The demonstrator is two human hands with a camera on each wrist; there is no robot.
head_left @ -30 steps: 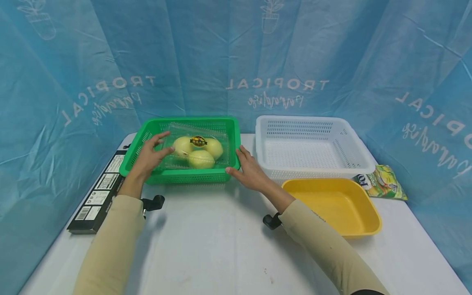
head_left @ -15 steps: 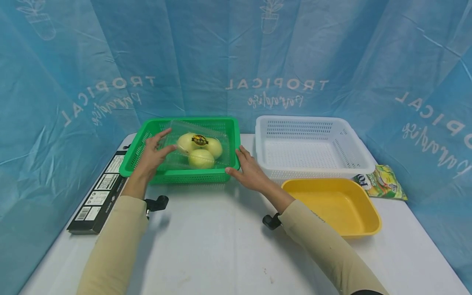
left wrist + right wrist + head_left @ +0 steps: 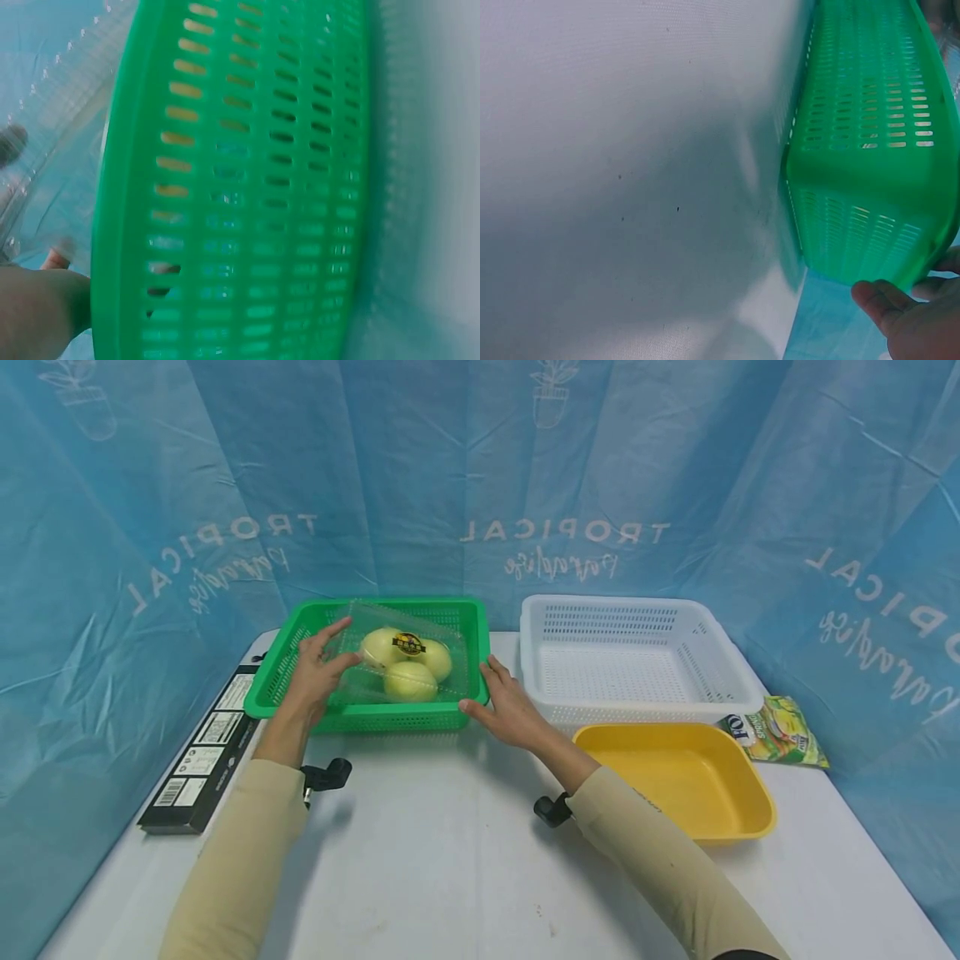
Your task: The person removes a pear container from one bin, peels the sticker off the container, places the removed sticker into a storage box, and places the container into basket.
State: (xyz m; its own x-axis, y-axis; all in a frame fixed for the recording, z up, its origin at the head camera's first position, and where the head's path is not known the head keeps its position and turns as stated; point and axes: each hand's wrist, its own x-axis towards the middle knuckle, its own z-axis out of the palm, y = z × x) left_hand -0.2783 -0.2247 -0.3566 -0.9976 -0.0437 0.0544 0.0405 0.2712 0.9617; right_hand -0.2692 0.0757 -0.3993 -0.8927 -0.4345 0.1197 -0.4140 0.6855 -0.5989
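A clear plastic fruit box (image 3: 360,685) with a black and gold label sits in the green basket (image 3: 390,720). Several... pale yellow-green round fruits (image 3: 410,682) show through its lid. Its left end is tilted up, with my left hand (image 3: 311,678) holding that end between thumb and fingers. In the left wrist view, the thumb (image 3: 41,307) is by the basket's rim and the clear box (image 3: 64,142) lies beyond. My right hand (image 3: 510,706) rests against the basket's front right corner, fingers fairly straight along the side; the right wrist view shows the fingertips (image 3: 877,300) touching the rim.
A white basket (image 3: 637,710) stands right of the green one. In front of it is a yellow tub (image 3: 682,777), with a green snack packet (image 3: 783,731) at its right. A long black box (image 3: 198,760) lies at the left. A blue curtain (image 3: 420,485) closes off the back.
My left hand has shifted slightly right and raised the left end of the clear fruit box. The fruits inside have rolled a little to the right. My right hand has stayed in place.
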